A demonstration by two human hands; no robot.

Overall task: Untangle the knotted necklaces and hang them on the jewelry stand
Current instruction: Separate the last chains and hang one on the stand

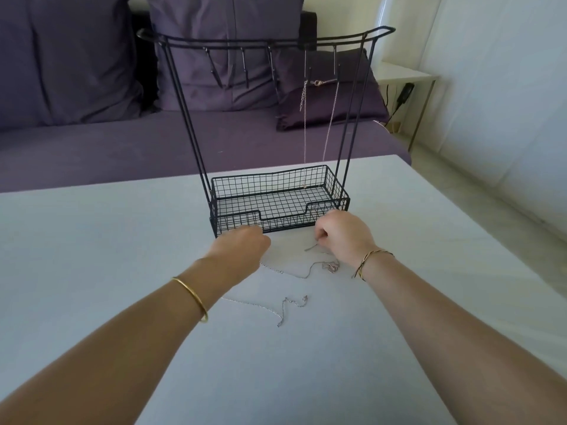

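A bangle is being worn on the left wrist. The left hand is being held knuckles-up just over the table. Its fingers are curled under and hidden, so it cannot be told whether anything is being pinched. A chain is being trailed from under that hand's near edge, lying on the table between the two hands. A small knot in it is lying just to the near side of the right-hand grip. Nearer the person than either grip, a second chain is lying loose (touched by neither hand). Just beyond both hands the stand is being borne upright by the table, its basket close to the knuckles. Above and beyond the right-hand grip, a necklace is being carried on two hooks at the right of the top rail, and its pendant is hanging at basket level. The right hand is being held with fingers curled, and a thin strand is being pinched at the fingertips, just above the table. Whether that strand belongs to the chain cannot be told. A bracelet is being worn on the right wrist.
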